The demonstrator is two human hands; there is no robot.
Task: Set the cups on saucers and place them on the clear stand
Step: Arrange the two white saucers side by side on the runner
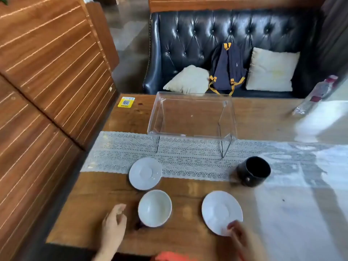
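Note:
A white-lined cup (pixel 154 208) stands on the wooden table near the front edge, with a dark handle on its lower left. My left hand (pixel 114 221) hovers just left of it, fingers apart, holding nothing. A white saucer (pixel 220 210) lies to the cup's right; the fingertips of my right hand (pixel 238 235) pinch its near rim. A second white saucer (pixel 145 173) rests at the edge of the lace runner. A black cup (pixel 253 171) stands on the runner at the right. The clear stand (pixel 192 132) sits behind them with nothing on it.
A lace runner (pixel 116 151) crosses the table. A yellow QR sticker (pixel 126 102) lies at the far left corner and a plastic bottle (pixel 316 95) at the far right. A wooden partition (pixel 47 72) borders the left; a black sofa (pixel 188 38) with a backpack stands behind.

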